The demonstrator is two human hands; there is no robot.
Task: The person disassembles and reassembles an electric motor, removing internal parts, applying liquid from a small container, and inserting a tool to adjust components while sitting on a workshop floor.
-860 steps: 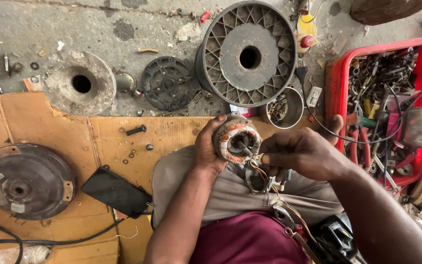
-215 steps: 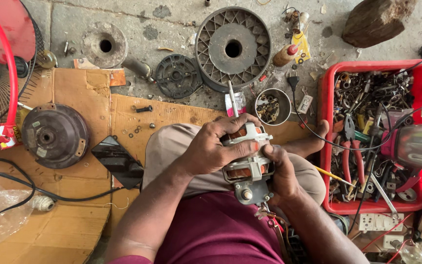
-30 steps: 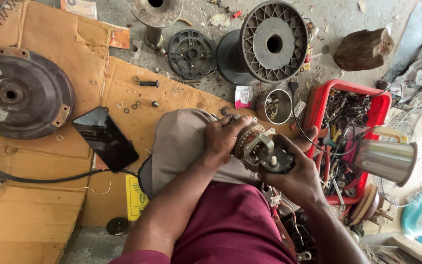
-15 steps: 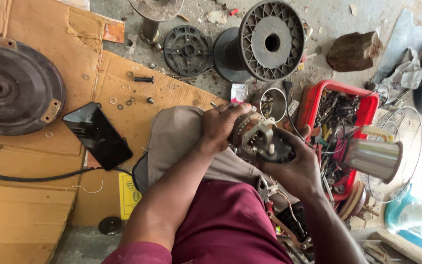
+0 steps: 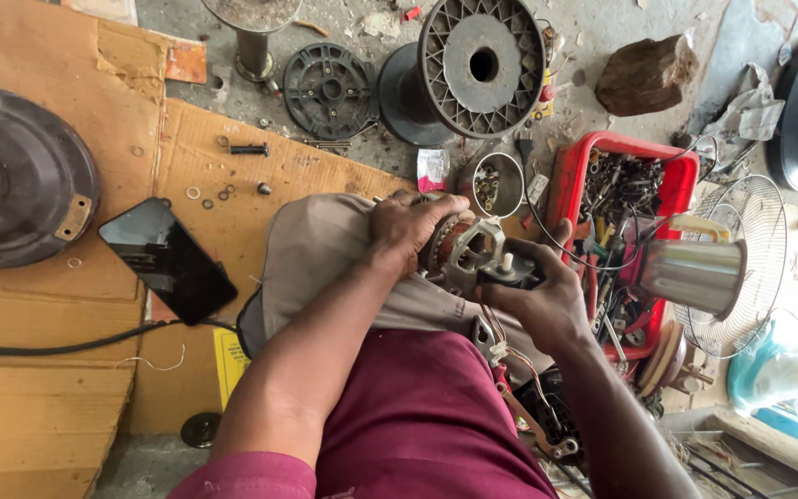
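Your left hand [image 5: 408,226] and right hand [image 5: 533,296] both clasp the fan motor [image 5: 465,254] over your knee; beside it, the red tray [image 5: 573,166] seemingly brims with tools.

The scene has soft, even daylight, and the shadows are weak and short. The right edge is very bright and a little washed out, especially near the fan guard [image 5: 736,268] and the steel cup [image 5: 695,274], which shows glare. The black phone [image 5: 166,261] reflects the light above. The centre is sharp; the near clothing at the bottom is slightly soft. Lines bend near the corners.
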